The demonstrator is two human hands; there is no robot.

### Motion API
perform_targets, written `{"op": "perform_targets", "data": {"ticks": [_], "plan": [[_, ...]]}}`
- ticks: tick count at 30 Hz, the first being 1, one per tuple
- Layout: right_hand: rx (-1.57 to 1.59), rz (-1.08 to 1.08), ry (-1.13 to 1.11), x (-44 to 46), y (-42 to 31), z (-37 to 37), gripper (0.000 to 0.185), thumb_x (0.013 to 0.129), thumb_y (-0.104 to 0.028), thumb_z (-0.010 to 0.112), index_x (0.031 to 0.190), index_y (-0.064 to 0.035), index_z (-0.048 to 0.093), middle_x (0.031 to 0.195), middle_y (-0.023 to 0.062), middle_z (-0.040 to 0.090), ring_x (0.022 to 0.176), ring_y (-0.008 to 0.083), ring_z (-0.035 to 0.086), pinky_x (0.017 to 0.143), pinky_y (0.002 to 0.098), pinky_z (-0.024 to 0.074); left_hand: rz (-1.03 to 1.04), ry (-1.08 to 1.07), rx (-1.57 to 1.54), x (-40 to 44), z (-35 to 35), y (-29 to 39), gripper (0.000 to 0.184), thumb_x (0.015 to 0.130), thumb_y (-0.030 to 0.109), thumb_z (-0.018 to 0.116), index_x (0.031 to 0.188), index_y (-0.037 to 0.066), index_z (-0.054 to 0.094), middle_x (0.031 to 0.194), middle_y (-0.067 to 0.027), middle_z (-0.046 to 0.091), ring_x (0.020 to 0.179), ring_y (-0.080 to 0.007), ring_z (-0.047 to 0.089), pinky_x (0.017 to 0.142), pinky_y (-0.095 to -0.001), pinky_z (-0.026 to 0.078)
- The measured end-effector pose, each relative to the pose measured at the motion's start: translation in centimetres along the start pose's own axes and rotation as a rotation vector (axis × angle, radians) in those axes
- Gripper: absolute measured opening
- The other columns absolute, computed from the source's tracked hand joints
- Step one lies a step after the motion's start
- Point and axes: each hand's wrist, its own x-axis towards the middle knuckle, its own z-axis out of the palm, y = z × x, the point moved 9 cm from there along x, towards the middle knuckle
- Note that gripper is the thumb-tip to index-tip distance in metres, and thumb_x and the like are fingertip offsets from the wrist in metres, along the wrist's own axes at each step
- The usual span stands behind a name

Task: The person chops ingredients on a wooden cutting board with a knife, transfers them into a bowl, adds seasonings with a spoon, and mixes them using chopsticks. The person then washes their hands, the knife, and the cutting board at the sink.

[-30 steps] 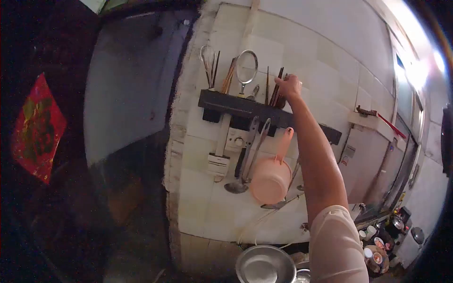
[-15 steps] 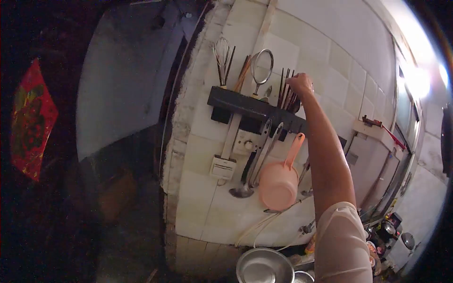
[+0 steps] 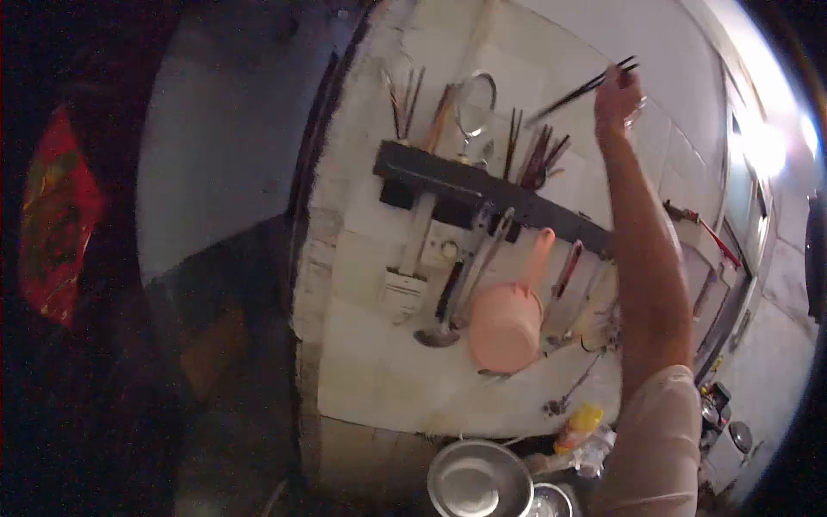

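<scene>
My right hand (image 3: 618,102) is raised at the upper right, fingers closed around a few dark chopsticks (image 3: 570,93). They slant down to the left from the hand, slightly blurred. Below and to the left, a black wall rack (image 3: 465,179) holds more chopsticks (image 3: 538,159), a round-rimmed strainer (image 3: 494,96) and a whisk (image 3: 392,93). A peach-coloured plastic dipper (image 3: 506,327) and a metal ladle (image 3: 437,337) hang beneath the rack. My left hand is out of view.
A metal basin (image 3: 480,484) and a smaller metal bowl (image 3: 550,501) stand at the bottom, with a yellow packet (image 3: 586,419) nearby. A white wall switch (image 3: 403,291) sits left of the ladle. A dark doorway lies on the left, a bright light at upper right.
My right hand has moved up and right, away from the rack, with dark chopsticks drawn out of it. Other chopsticks still stand there, some leaning right. The view has shifted slightly.
</scene>
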Motion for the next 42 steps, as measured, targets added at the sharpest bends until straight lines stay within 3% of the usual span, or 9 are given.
{"op": "perform_targets", "data": {"ticks": [6,11,13,16,19,25,32,38,42], "plan": [[0.130,-0.255,-0.391,-9.3,-16.3,-17.2,0.014,0.096,-0.018,0.055,0.100,-0.0052,0.053,0.072,0.0001,0.051,0.062,0.0077,0.045,0.056,0.0249,0.0376,0.016,-0.048,-0.048,-3.4,2.5,-1.1,0.041,0.101,0.036,0.041,0.123,0.005,0.054,0.104,-0.0119,0.061,0.087,-0.0259,0.059,0.082,-0.0398,0.050],[0.252,0.482,-2.064,-41.2,-15.0,-35.1,0.024,0.091,-0.012,0.052,0.114,-0.0045,0.051,0.107,0.0209,0.056,0.093,0.0369,0.057,0.080,0.0435,0.0490,0.141,-0.248,-0.080,-4.6,12.0,3.3,0.046,0.097,0.029,0.046,0.133,0.000,0.044,0.084,-0.0136,0.069,0.091,-0.0228,0.065,0.081,-0.0341,0.050],[0.355,0.606,-1.587,-41.4,-14.4,-39.9,0.018,0.096,-0.017,0.053,0.107,-0.0040,0.051,0.094,0.0153,0.059,0.078,0.0293,0.061,0.067,0.0401,0.0493,0.289,-0.396,-0.303,-7.6,19.3,7.0,0.040,0.099,0.027,0.045,0.128,0.001,0.047,0.081,-0.0105,0.067,0.080,-0.0203,0.064,0.075,-0.0337,0.050],[0.252,1.565,-1.114,-45.1,-7.9,-50.5,0.023,0.098,-0.026,0.055,0.106,-0.0044,0.050,0.084,0.0054,0.058,0.065,0.0159,0.058,0.058,0.0327,0.0478,0.295,-0.724,-0.200,-13.7,28.1,6.7,0.031,0.100,0.027,0.044,0.119,0.002,0.050,0.072,-0.0055,0.061,0.064,-0.0154,0.058,0.064,-0.0315,0.048],[0.204,1.687,-0.852,-45.4,-5.1,-62.5,0.031,0.097,-0.030,0.057,0.114,-0.0051,0.050,0.080,-0.0004,0.056,0.067,0.0076,0.056,0.057,0.0269,0.0469,0.092,-0.889,-0.077,-19.4,33.7,3.3,0.021,0.099,0.022,0.046,0.109,0.005,0.052,0.064,0.0009,0.049,0.050,-0.0087,0.045,0.050,-0.0254,0.038],[-0.369,0.549,-1.454,-34.4,-11.6,-82.1,0.043,0.079,-0.004,0.061,0.121,-0.0052,0.054,0.099,0.0160,0.054,0.091,0.0340,0.060,0.074,0.0418,0.0525,-0.380,-1.146,0.188,-35.3,47.6,-1.0,0.014,0.098,0.023,0.049,0.093,0.010,0.053,0.065,0.0059,0.043,0.051,-0.0031,0.039,0.042,-0.0194,0.030],[-0.906,0.662,-1.265,-25.0,-10.1,-107.9,0.026,0.072,0.003,0.060,0.097,-0.0021,0.059,0.096,0.0174,0.053,0.092,0.0378,0.057,0.077,0.0424,0.0503,-0.185,-1.463,0.061,-49.4,62.9,-0.8,0.040,0.098,0.035,0.050,0.128,0.008,0.050,0.098,-0.0113,0.063,0.077,-0.0171,0.065,0.070,-0.0289,0.053],[-0.947,1.405,0.029,-19.4,-11.2,-134.8,0.015,0.091,-0.016,0.059,0.096,-0.0030,0.066,0.099,0.0071,0.061,0.084,0.0165,0.063,0.073,0.0298,0.0516,0.019,-1.171,0.069,-41.8,66.4,1.0,0.044,0.098,0.039,0.048,0.123,0.003,0.052,0.094,-0.0108,0.065,0.075,-0.0172,0.067,0.067,-0.0271,0.053],[-0.585,1.377,0.288,-15.4,-8.6,-137.0,0.022,0.095,-0.020,0.053,0.102,-0.0001,0.062,0.099,0.0087,0.064,0.089,0.0211,0.066,0.081,0.0328,0.0548,-0.027,-0.992,0.200,-38.6,68.5,-3.2,0.033,0.100,0.030,0.045,0.116,0.003,0.056,0.089,-0.0100,0.066,0.069,-0.0150,0.066,0.061,-0.0250,0.051]]}}
